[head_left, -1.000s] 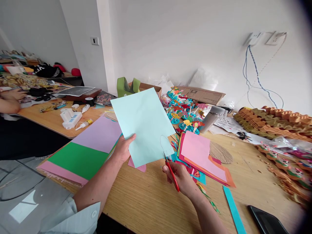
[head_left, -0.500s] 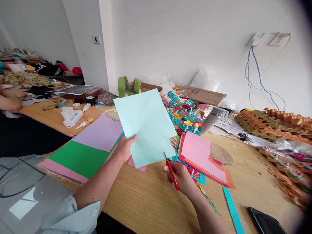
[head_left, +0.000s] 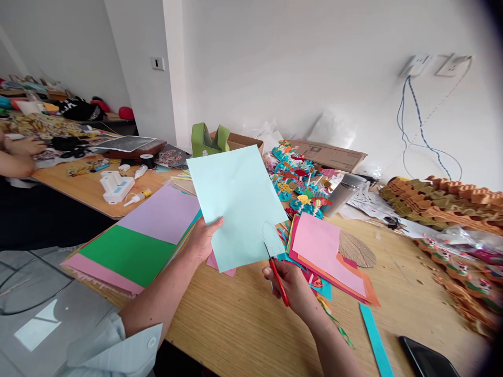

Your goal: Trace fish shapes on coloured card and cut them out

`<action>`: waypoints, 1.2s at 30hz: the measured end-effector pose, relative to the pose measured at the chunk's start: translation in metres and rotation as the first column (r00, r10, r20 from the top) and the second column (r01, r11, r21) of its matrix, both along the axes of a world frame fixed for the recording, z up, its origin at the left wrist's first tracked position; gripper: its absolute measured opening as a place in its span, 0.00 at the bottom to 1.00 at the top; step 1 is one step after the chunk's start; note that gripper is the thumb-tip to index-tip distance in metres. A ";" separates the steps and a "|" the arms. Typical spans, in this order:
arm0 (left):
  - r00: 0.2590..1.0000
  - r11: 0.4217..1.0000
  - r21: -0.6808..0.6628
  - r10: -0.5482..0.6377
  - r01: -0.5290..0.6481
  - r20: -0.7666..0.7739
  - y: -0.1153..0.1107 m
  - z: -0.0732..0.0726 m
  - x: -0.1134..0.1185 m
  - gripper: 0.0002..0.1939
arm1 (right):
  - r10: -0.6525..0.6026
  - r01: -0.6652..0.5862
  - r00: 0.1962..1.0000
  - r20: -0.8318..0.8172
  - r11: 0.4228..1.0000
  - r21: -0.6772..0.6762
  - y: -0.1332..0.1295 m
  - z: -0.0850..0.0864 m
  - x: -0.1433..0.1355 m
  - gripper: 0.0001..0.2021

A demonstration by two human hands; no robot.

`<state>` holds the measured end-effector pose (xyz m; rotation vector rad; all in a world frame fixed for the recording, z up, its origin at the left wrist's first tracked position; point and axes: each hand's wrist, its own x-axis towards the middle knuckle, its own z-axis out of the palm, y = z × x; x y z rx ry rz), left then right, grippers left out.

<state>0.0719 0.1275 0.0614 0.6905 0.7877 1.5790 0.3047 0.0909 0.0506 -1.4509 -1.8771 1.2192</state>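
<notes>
My left hand (head_left: 203, 240) grips a pale blue sheet of paper (head_left: 238, 201) by its left edge, thumb on top, and holds it tilted above the table. A rounded pencil outline shows near the sheet's lower right corner. In my right hand (head_left: 288, 283) is a pair of scissors (head_left: 279, 283) with red handles. Their blades lie at the paper's lower edge, along the left side of the outline. My right fingers are wrapped around the handles.
Coloured sheets (head_left: 129, 254) lie at the left, and a stack of pink and orange paper (head_left: 318, 248) at the right. Colourful paper figures (head_left: 298, 183) and a metal cup (head_left: 346, 193) stand behind. A phone (head_left: 426, 357) and a teal strip (head_left: 375, 340) lie near the front. Another person's arm (head_left: 18, 157) rests at far left.
The view has shifted very slightly, so the sheet appears a little farther right and lower. Both hands keep their hold, and the scissors stay at the outline's left side.
</notes>
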 end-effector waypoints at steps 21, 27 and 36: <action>0.999 0.999 0.004 -0.040 0.040 -0.015 0.000 -0.004 0.005 0.30 | -0.010 0.010 1.000 0.007 1.000 0.014 0.001 -0.006 0.000 0.23; 0.999 0.999 -0.015 -0.029 0.029 -0.014 0.000 -0.004 0.005 0.29 | -0.044 0.044 0.999 0.005 0.999 -0.006 0.000 -0.007 -0.002 0.24; 0.999 0.999 -0.005 -0.043 0.043 -0.019 -0.001 -0.002 0.006 0.26 | -0.045 0.045 0.998 -0.045 0.999 -0.003 0.002 -0.009 -0.001 0.25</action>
